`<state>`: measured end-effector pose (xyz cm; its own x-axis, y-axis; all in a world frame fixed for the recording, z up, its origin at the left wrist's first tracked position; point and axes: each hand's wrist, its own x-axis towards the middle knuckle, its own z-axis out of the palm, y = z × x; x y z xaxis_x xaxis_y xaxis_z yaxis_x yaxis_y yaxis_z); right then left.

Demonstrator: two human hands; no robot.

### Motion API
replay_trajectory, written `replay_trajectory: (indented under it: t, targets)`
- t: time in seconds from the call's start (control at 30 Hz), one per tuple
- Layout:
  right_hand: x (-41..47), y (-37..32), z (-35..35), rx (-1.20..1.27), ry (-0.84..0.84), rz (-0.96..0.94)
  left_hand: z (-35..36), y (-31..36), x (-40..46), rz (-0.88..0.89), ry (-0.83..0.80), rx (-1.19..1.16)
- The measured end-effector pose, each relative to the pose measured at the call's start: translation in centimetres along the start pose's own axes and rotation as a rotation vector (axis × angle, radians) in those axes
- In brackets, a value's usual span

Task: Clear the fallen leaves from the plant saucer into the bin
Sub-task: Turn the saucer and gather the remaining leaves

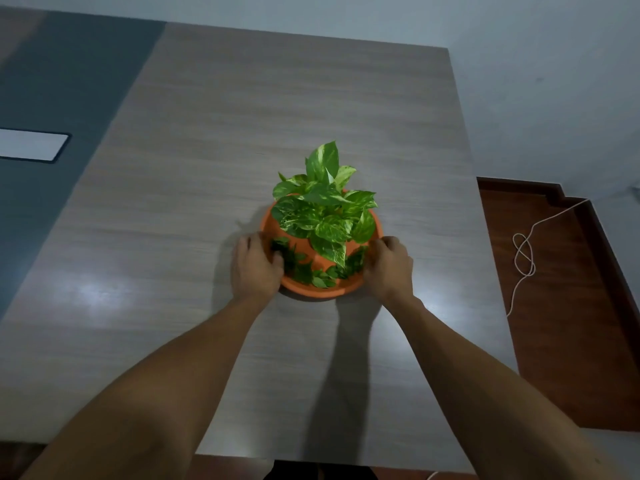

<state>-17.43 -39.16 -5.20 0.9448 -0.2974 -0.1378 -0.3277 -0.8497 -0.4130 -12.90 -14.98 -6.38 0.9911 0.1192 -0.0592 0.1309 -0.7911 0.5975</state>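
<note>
An orange plant saucer (pixel 322 292) sits mid-table with an orange pot (pixel 313 251) on it, holding a green-and-cream variegated plant (pixel 323 206). Several dark green fallen leaves (pixel 304 271) lie in the saucer's near half. My left hand (pixel 254 268) grips the saucer's left rim, fingers curled over the edge and touching the leaves. On the opposite side, my right hand (pixel 389 266) holds the right rim, with its fingertips hidden behind the leaves. No bin is in view.
The wood-grain table (pixel 207 202) spreads wide around the saucer. To the right lies brown floor (pixel 568 323) with a looped white cord (pixel 524 254). A white panel (pixel 31 145) lies on the grey surface at the left.
</note>
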Motion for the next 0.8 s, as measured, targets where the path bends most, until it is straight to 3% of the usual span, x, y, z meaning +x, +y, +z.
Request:
replay_trajectory:
  t: [0.1,0.2,0.37,0.5,0.8]
  targets:
    - [0.7,0.4,0.3,-0.282,-0.088,-0.199,0.1,-0.1,0.9,0.308,-0.136,0.290]
    - [1.3,-0.1,0.2,-0.389,-0.071,-0.342,0.5,0.2,2.4,0.395,-0.267,0.441]
    - [2.0,-0.8,1.0,-0.411,-0.244,-0.343,0.7,1.1,3.1,0.355,-0.457,0.560]
    - [1.4,-2.0,0.7,-0.446,-0.320,-0.341,0.1,1.9,1.7,0.376,-0.471,0.584]
    - [1.6,-3.3,1.8,-0.176,-0.441,-0.234,0.6,3.4,0.6,0.278,-0.544,0.514]
